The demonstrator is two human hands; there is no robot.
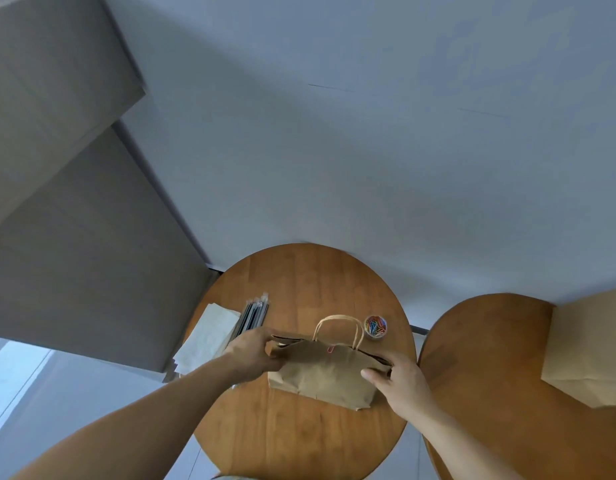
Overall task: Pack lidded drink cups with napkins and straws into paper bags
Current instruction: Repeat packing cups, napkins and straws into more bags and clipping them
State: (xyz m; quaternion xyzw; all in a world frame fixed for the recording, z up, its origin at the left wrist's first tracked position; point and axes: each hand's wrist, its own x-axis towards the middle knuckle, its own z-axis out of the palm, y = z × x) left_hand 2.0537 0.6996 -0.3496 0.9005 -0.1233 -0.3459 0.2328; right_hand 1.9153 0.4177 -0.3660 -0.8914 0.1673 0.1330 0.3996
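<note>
Head-worn view, steeply down onto table

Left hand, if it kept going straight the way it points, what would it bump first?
The paper bag: the left hand grips its end right now. Past that, probably the bag's handles, though depth is hard to judge.

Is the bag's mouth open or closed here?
Closed: the paper bag has its top edges together, red clip at the middle; left hand and right hand pinch its ends.
</note>
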